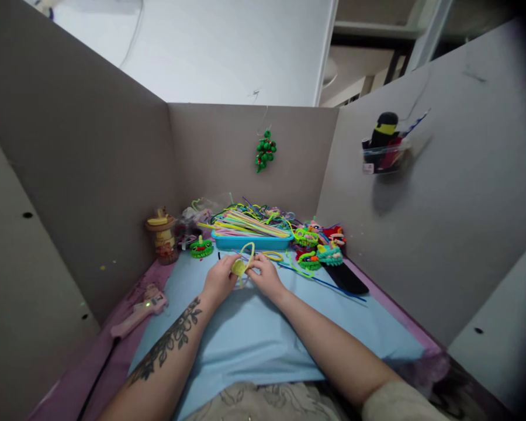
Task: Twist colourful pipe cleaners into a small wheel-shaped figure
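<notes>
My left hand (219, 278) and my right hand (265, 275) meet over a light blue mat (245, 339), fingers pinched on a small yellow pipe-cleaner piece (239, 266). A yellow-green loop (247, 251) of it stands up between the hands. Just behind lies another yellow pipe-cleaner ring (272, 255). My left forearm bears a dark tattoo.
A blue tray (249, 241) heaped with coloured pipe cleaners stands at the back. Finished green and teal pieces (319, 254) lie to its right, a green one (200, 248) to its left. A pink glue gun (142, 309) lies at left. Grey partition walls enclose the desk; a green ornament (265, 151) hangs on the back wall.
</notes>
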Demonstrator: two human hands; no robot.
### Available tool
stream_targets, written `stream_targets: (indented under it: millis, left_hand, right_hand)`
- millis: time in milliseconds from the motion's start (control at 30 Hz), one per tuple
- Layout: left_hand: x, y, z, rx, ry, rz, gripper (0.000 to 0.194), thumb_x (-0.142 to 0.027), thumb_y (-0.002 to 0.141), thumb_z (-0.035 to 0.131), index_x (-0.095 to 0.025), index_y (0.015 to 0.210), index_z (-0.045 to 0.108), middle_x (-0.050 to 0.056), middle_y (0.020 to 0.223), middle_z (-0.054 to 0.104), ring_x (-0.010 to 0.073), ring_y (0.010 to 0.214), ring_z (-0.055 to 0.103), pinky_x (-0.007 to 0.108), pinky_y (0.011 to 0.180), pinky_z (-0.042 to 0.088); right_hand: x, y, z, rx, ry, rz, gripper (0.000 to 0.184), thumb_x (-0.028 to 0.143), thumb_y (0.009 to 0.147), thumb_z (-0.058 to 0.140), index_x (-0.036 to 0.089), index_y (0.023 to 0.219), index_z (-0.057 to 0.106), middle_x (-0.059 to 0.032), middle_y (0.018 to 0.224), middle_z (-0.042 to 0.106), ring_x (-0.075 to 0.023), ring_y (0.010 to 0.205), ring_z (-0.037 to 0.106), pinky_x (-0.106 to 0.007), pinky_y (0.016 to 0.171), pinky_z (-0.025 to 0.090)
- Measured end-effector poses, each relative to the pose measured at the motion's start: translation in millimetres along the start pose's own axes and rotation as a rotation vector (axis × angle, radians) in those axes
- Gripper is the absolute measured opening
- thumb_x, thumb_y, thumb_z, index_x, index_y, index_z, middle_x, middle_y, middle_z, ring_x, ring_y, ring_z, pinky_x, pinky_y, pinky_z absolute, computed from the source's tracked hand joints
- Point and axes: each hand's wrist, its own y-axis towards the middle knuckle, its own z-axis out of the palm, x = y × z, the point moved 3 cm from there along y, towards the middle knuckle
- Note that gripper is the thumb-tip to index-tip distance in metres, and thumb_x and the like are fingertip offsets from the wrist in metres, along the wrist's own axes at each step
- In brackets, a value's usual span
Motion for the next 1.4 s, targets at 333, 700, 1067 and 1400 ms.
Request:
stream_targets:
  millis: [333, 700, 1067, 1400]
  left_hand:
    - [8, -2, 9.8, 0.100, -0.198, 0.048, 0.042, -0.012, 0.076, 0.052, -0.020, 0.118, 0.053, 0.008, 0.114, 0.062, 0.0206, 0.104, 0.056, 0.036, 0.092, 0.043]
    - [20, -1, 8.8, 0.092, 0.031, -0.190, 0.050, 0.000, 0.072, 0.041, -0.019, 0.117, 0.053, 0.011, 0.113, 0.056, 0.0225, 0.097, 0.056, 0.034, 0.080, 0.046]
    - [30, 2, 14.7, 0.077, -0.241, -0.273, 0.035, -0.006, 0.070, 0.044, -0.018, 0.102, 0.049, 0.001, 0.083, 0.058, 0.0140, 0.070, 0.055, 0.026, 0.067, 0.046]
    - [24, 2, 7.4, 0.074, 0.083, -0.182, 0.037, 0.001, 0.071, 0.037, -0.018, 0.097, 0.056, 0.007, 0.094, 0.054, 0.0183, 0.087, 0.051, 0.030, 0.078, 0.043]
  right_hand:
    - [-5, 3, -11, -0.001, -0.305, -0.206, 0.013, 0.014, 0.079, 0.055, 0.019, 0.071, 0.064, -0.0053, 0.080, 0.055, -0.0190, 0.080, 0.045, -0.031, 0.072, 0.038]
    - [2, 0, -11, -0.038, 0.023, -0.178, 0.010, 0.020, 0.081, 0.053, 0.019, 0.078, 0.062, -0.0025, 0.070, 0.061, -0.0151, 0.068, 0.055, -0.027, 0.067, 0.043]
    - [-4, -2, -1, 0.073, -0.019, -0.284, 0.014, 0.022, 0.082, 0.055, 0.020, 0.071, 0.063, -0.0049, 0.070, 0.065, -0.0166, 0.072, 0.059, -0.028, 0.068, 0.046]
    - [2, -1, -5, 0.123, 0.015, -0.305, 0.029, 0.002, 0.072, 0.046, 0.020, 0.082, 0.066, -0.0049, 0.086, 0.065, -0.0174, 0.085, 0.057, -0.032, 0.079, 0.045]
